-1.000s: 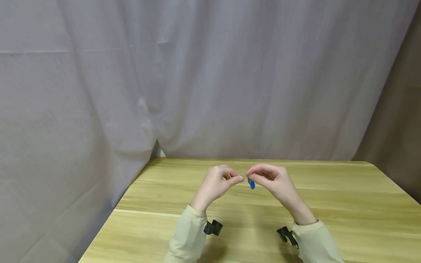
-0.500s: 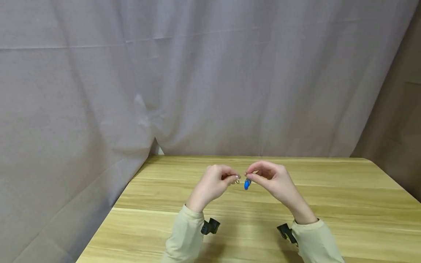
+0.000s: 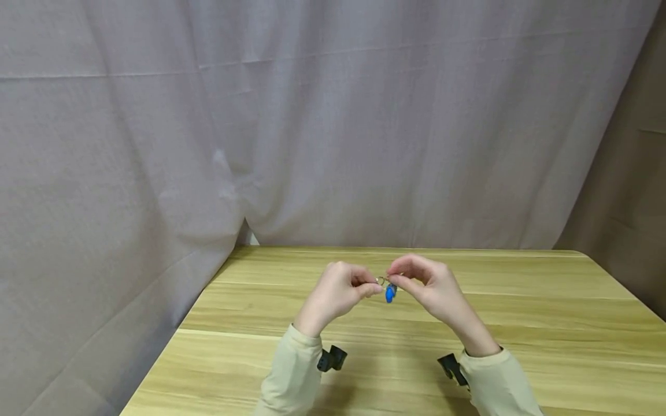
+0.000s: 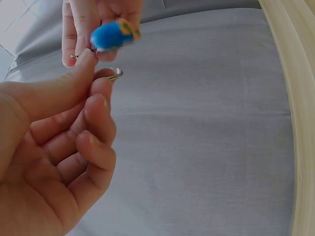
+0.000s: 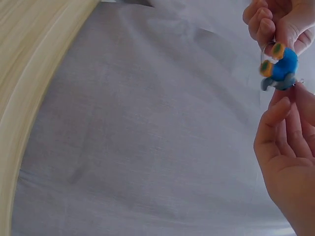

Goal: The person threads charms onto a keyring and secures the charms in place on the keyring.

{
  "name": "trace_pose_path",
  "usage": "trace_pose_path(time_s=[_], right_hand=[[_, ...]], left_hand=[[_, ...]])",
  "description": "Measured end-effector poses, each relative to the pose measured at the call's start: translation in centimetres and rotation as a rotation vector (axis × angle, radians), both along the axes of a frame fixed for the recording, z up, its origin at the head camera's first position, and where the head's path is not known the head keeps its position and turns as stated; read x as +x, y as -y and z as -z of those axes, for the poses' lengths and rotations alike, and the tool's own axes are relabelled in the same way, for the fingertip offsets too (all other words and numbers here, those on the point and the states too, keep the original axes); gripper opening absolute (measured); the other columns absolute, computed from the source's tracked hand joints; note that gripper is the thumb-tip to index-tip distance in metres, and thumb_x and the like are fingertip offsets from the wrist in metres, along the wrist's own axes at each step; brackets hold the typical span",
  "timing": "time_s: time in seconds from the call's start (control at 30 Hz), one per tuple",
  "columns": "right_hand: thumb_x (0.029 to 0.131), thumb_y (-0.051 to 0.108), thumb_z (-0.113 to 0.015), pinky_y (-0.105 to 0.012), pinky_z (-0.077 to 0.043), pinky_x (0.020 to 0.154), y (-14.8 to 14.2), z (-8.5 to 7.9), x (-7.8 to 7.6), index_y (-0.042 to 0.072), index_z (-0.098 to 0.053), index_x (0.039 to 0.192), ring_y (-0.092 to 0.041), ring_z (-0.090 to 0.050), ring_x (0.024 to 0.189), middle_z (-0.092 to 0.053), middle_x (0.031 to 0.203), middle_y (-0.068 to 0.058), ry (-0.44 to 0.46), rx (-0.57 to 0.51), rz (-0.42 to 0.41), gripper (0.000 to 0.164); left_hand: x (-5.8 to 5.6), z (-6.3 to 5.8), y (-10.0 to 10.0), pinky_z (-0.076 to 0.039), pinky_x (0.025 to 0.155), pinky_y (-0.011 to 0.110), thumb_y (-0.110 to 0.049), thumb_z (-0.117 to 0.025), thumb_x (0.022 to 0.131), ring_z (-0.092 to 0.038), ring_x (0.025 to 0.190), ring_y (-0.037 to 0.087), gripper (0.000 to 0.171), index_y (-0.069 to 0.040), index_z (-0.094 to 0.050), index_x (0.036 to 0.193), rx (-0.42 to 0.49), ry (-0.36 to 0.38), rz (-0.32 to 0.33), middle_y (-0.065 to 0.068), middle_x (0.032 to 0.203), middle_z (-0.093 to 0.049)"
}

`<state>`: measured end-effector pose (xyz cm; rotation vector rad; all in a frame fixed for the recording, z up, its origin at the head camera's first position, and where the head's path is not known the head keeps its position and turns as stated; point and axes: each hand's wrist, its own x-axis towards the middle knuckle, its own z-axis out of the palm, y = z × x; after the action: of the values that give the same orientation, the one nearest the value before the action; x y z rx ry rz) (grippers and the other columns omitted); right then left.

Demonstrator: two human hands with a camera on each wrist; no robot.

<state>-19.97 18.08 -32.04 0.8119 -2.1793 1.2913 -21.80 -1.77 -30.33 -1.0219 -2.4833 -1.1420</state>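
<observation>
My left hand (image 3: 338, 294) pinches a small metal key ring (image 3: 381, 281) between thumb and forefinger; part of it sticks out toward the other hand. Opposite, my right hand (image 3: 437, 292) pinches the fine metal link at the top of a small blue figurine charm (image 3: 389, 293). Below those fingertips the charm hangs above the table. Seen from the right wrist, the charm (image 5: 285, 66) has orange feet and grey parts, and the thin ring (image 5: 262, 53) shows behind it. The fingertips of both hands are close together.
Under the hands lies a wood-grain table (image 3: 520, 323) with a rounded far right corner. Grey curtains (image 3: 364, 127) hang behind it and along the left. A black wrist camera (image 3: 333, 358) sits at the left cuff, another (image 3: 451, 368) at the right.
The ring, hidden at first, then dangling under my left fingertips, now reaches across toward the right fingers. The charm has shifted slightly left, and the right hand still holds it.
</observation>
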Motion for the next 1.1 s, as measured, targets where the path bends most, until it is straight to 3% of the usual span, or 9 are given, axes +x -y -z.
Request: trace_pose_path(time_s=[0.3, 0.53, 0.73, 1.1], right_hand=[[0.081, -0.006, -0.071, -0.014, -0.052, 0.071, 0.41, -0.33, 0.11, 0.004, -0.067, 0.089, 0.003, -0.063, 0.077, -0.070, 0.082, -0.009, -0.064, 0.009, 0.061, 0.014], [0.080, -0.005, -0.073, -0.016, -0.054, 0.074, 0.45, -0.22, 0.14, 0.005, -0.066, 0.089, 0.002, -0.063, 0.078, -0.070, 0.082, -0.010, -0.094, 0.039, 0.053, 0.014], [0.082, -0.003, -0.072, -0.017, -0.053, 0.074, 0.52, -0.28, 0.27, 0.007, -0.066, 0.088, 0.001, -0.062, 0.078, -0.069, 0.080, -0.006, -0.097, 0.064, 0.062, 0.014], [0.082, -0.002, -0.072, -0.016, -0.053, 0.075, 0.58, -0.66, 0.35, 0.008, -0.066, 0.088, 0.000, -0.062, 0.078, -0.070, 0.081, -0.006, -0.083, 0.075, 0.070, 0.013]], left_hand=[[-0.12, 0.23, -0.18, -0.042, 0.062, 0.014, -0.020, -0.077, 0.081, -0.059, 0.068, 0.006, 0.013, -0.010, -0.072, 0.075, 0.005, -0.152, -0.004, -0.001, 0.074, -0.068], [0.03, 0.25, -0.21, -0.046, 0.062, 0.015, -0.014, -0.074, 0.084, -0.064, 0.073, 0.012, 0.008, -0.009, -0.071, 0.079, 0.028, -0.111, 0.027, 0.003, 0.082, -0.070], [0.13, 0.36, -0.43, -0.051, 0.056, 0.014, -0.007, -0.072, 0.085, -0.065, 0.062, 0.013, 0.006, -0.002, -0.072, 0.081, 0.113, -0.090, 0.068, 0.009, 0.077, -0.069], [0.16, 0.25, -0.73, -0.053, 0.067, 0.012, 0.000, -0.071, 0.084, -0.070, 0.073, 0.017, 0.004, 0.001, -0.073, 0.086, 0.143, -0.172, 0.033, 0.012, 0.084, -0.071]])
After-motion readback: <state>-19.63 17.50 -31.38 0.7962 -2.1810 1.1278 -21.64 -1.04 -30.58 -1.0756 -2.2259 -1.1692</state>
